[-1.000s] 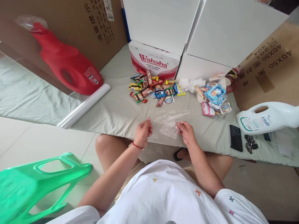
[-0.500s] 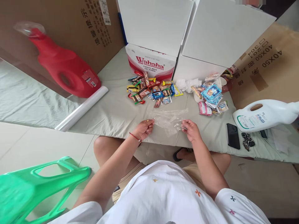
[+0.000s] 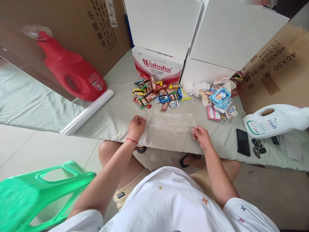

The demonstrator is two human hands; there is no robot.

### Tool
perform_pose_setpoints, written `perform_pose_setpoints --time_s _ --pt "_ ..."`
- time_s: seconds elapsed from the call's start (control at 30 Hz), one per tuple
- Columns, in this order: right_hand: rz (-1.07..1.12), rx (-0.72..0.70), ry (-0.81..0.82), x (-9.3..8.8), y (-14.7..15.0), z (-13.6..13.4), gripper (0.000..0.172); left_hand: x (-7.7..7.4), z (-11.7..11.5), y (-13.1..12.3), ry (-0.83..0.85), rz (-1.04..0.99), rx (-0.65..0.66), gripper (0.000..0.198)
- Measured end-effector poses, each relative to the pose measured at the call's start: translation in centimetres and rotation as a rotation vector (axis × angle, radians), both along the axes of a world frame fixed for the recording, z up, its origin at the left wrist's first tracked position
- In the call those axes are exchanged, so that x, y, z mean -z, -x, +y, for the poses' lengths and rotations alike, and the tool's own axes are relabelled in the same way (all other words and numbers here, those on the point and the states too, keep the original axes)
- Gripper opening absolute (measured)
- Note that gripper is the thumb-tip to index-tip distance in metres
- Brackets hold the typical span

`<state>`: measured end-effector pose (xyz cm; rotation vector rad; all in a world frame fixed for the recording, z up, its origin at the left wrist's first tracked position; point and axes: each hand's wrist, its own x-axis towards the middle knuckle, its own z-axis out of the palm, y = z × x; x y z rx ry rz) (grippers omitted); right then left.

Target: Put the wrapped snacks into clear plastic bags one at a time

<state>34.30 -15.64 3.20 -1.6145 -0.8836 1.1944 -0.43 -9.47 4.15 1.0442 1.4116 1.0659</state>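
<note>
A clear plastic bag [image 3: 171,122] is spread out low over the cloth-covered surface, between my two hands. My left hand [image 3: 136,127] is closed at the bag's left side, its fingers pinched on the thin film. My right hand [image 3: 201,135] pinches the bag's right edge between thumb and fingers. Beyond the bag lies a pile of small wrapped snacks [image 3: 163,99] in red, yellow and blue. Farther right is a second heap of packets, with a blue packet [image 3: 220,96] on top. Crumpled white plastic [image 3: 196,88] lies between the two piles.
A clear film roll [image 3: 87,112] and a red jug [image 3: 74,74] stand left. The Wahaha box [image 3: 158,66] is behind the snacks. At right are a white jug [image 3: 275,121], a phone [image 3: 243,142] and keys [image 3: 259,148]. A green stool [image 3: 48,190] is lower left.
My hands have moved apart, the left one farther left and slightly away from me, the right one slightly right. The bunched clear bag is now stretched wider and flatter between them.
</note>
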Motion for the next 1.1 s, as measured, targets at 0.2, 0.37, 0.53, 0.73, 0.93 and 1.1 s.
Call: perform_pose_setpoints --time_s 0.2,0.37,0.53,0.73,0.93,1.1 --pt "-0.008 -0.025 -0.010 0.3 0.4 0.1 0.040 -2.5 -1.9 -2.1 -0.595 0.516 0.300 0.063" --pt "-0.004 -0.029 0.020 0.5 -0.1 0.1 0.041 -0.7 -1.8 -3.0 -0.735 0.834 0.616 0.068" --pt "-0.020 -0.001 0.044 1.1 -1.3 -0.1 0.042 2.1 -3.4 -0.4 -0.723 0.730 0.660 0.029" --pt "-0.068 -0.046 0.017 1.3 -1.7 0.2 0.041 4.2 -8.5 3.8 -0.689 0.719 0.768 0.033" --pt "-0.101 -0.098 -0.045 1.3 -1.2 0.2 0.032 -0.7 -8.6 2.7 -0.733 0.805 0.353 0.019" --pt "-0.138 -0.165 -0.064 1.0 -1.3 -0.4 0.029 -3.8 -2.5 -3.7 -0.572 0.750 0.313 0.028"
